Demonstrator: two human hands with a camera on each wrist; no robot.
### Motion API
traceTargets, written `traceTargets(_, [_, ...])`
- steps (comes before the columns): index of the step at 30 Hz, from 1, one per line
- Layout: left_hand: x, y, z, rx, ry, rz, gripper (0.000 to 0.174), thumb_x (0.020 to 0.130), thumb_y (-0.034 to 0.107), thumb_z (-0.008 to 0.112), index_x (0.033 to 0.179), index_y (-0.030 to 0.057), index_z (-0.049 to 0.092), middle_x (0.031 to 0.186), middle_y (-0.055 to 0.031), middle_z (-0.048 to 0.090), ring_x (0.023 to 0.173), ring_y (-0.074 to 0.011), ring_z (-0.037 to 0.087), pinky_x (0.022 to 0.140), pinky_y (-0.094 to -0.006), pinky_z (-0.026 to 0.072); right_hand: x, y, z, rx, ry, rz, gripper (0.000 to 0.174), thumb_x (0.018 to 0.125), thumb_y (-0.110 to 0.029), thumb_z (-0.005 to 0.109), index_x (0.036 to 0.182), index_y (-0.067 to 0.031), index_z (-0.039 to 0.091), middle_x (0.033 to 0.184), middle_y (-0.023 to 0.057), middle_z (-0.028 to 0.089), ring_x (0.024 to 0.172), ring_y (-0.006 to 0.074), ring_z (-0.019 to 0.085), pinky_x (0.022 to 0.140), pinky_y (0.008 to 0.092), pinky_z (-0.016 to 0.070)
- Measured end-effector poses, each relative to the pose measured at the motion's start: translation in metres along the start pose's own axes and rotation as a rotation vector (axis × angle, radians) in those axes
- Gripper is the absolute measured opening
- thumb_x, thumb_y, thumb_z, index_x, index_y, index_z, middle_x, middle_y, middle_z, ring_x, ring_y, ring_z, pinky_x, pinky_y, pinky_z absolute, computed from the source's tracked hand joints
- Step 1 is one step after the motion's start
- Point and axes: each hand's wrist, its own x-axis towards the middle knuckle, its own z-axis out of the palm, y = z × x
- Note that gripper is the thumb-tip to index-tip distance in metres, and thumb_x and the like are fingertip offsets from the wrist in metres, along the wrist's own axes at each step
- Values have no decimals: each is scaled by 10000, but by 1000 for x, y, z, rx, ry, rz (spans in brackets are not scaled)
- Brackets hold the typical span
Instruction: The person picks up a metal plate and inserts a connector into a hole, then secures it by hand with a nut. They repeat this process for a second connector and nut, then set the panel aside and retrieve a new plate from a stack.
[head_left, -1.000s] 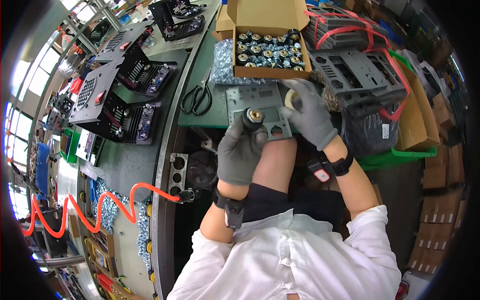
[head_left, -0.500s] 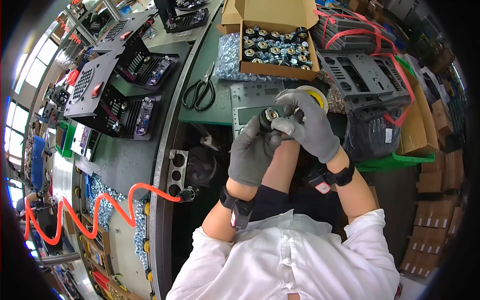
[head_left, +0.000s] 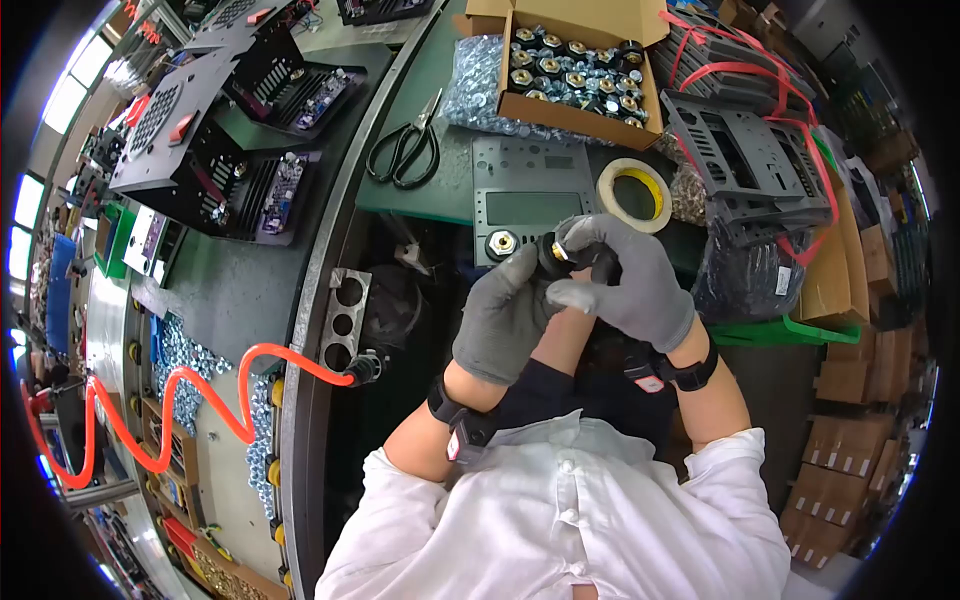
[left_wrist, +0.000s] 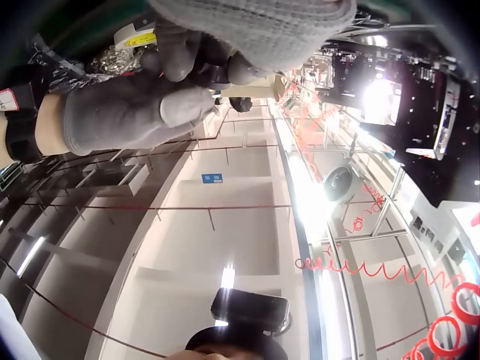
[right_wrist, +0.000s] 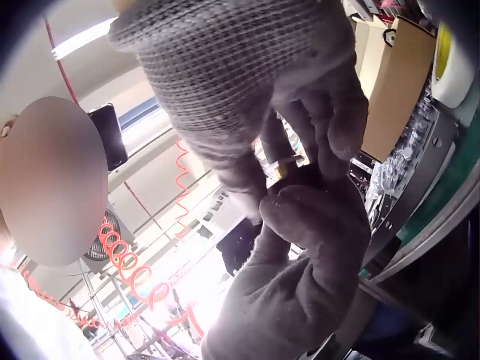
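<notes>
Left hand [head_left: 500,322]: fingers curled, gripping black knob [head_left: 547,259]
Right hand [head_left: 640,285]: fingers curled round its nut [head_left: 561,251]
Knob: between both hands

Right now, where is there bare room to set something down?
On the green tabletop, a strip beyond the scissors, between the metal edge and the plastic bag; on the dark mat, a patch this side of the closest black housing. Crowded: around the carton, tape roll, grey panel, left hand and right hand.
</notes>
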Motion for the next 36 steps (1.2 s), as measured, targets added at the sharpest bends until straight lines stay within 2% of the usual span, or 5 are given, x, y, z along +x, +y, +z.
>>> traceTargets(14, [-33, -18, -14, 32, 128, -86, 385, 1009, 268, 481, 1234, -40, 527, 1147, -123, 617, 956, -192, 624, 850, -313, 521, -29, 13, 19, -61, 13, -47, 311, 700, -87, 809, 941, -27, 622, 911, 79, 685, 775, 170, 672, 669, 265, 521])
traceTargets(19, [-25, -21, -48, 41, 152, -119, 333, 999, 244, 495, 1194, -23, 532, 1117, -125, 605, 913, -197, 592, 810, -305, 514, -34, 21, 4, 364, 253, 316, 226, 800, -50, 712, 1005, -3, 629, 1011, 20, 657, 832, 62, 587, 724, 209, 478])
traceTargets(27, [41, -51, -82, -148, -20, -146, 320, 953, 181, 518, 1225, 14, 525, 1194, -116, 594, 1061, -216, 591, 924, -310, 466, -24, 38, 5, -270, 176, 12, 248, 751, -72, 740, 959, -10, 620, 929, 91, 656, 705, 147, 599, 645, 260, 495])
traceTargets(29, [43, -53, -71, 1147, -221, 192, 333, 929, 187, 518, 1230, 47, 545, 1216, -78, 611, 1126, -210, 583, 980, -321, 431, -26, 38, 7, -272, 184, -42, 264, 704, -68, 762, 913, -16, 609, 953, 125, 657, 749, 227, 636, 672, 304, 518])
traceTargets(36, [34, -69, -94, 319, -165, 70, 351, 929, 242, 537, 1241, 83, 560, 1226, -45, 620, 1149, -171, 575, 1015, -338, 412, -42, 33, 15, -272, 187, -79, 280, 688, -66, 780, 893, -11, 597, 991, 140, 654, 808, 273, 661, 700, 328, 535])
